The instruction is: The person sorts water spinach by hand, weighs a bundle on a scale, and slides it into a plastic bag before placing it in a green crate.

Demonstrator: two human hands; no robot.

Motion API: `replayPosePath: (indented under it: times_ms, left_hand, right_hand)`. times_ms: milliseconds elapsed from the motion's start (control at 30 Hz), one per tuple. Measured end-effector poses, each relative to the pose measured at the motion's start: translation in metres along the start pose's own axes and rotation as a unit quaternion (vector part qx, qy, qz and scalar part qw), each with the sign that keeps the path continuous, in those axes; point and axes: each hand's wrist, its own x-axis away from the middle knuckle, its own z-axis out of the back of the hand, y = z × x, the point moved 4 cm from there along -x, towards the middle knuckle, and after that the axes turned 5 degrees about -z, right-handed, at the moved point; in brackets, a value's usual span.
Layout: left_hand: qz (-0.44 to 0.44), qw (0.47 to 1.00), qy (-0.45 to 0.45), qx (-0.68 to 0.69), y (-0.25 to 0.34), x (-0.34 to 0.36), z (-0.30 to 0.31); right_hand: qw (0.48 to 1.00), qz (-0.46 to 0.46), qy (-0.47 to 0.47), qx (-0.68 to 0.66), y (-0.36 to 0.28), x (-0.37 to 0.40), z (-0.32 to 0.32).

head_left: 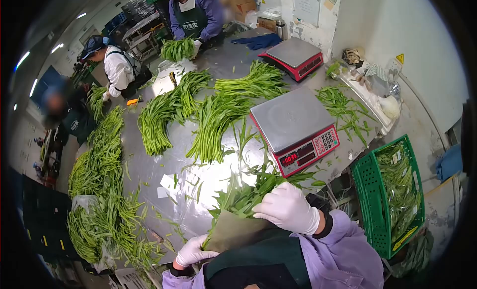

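In front of my apron is a translucent bag [237,233] with long-leaved greens [243,198] sticking out of its top. My left hand [195,251], in a white glove, is closed on the bag's lower left edge. At the upper right edge of the bag, my gloved right hand [288,207] curls its fingers against the leaves. Whether it also pinches the bag's edge is hidden. Just beyond my right hand stands a red scale [293,121], its plate bare and its display lit in red.
Bundles of greens [208,130] lie across the metal table [149,182], with a long heap [97,184] on the left. A second scale [294,54] stands behind. A green crate [358,199] holding bagged greens is at right. Several people work opposite, one person [196,15] handling greens.
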Motion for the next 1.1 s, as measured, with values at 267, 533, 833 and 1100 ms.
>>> replayPosePath:
  times_ms: [267, 533, 833, 1100]
  left_hand:
    - [-0.003, 0.999, 0.032, 0.025, -0.011, -0.004, -0.015]
    - [0.022, 0.979, 0.033, 0.2, -0.033, -0.012, -0.031]
    - [0.018, 0.986, 0.041, 0.161, -0.007, -0.036, -0.051]
    - [-0.021, 0.999, 0.038, 0.02, 0.015, -0.062, -0.051]
  right_hand:
    - [0.9, -0.223, 0.032, -0.373, 0.038, 0.021, 0.001]
    - [0.758, -0.412, 0.095, -0.496, 0.115, 0.09, 0.052]
    - [0.926, -0.269, 0.248, -0.092, 0.134, 0.079, 0.146]
    - [0.998, 0.052, -0.038, -0.026, 0.107, 0.007, 0.098]
